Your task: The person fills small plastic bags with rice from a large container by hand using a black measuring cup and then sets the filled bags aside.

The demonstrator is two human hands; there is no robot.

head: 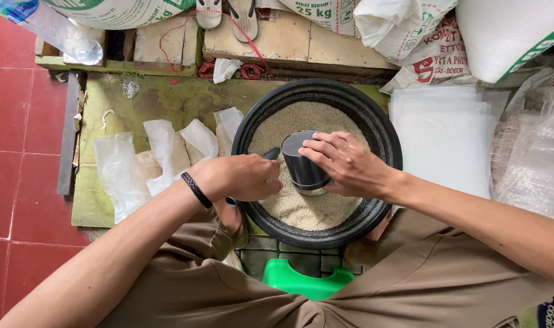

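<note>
Rice (301, 209) fills the black basin (383, 146); right hand (350, 167) clamps the dark metal cup (304, 164), left hand (243, 177) curls around a dark handle. Probably best keeping that cup level and scooping slowly so nothing spills.

A basin (386, 143) of rice (310, 209) rests on a board (161, 97) before the person's knees. A can (304, 164) stands in the rice, between the left hand (240, 177) and right hand (343, 165). Small bags (161, 152) lie left of the basin; flat plastic sheets (444, 140) lie right. Sacks (428, 42) stand behind.
</note>
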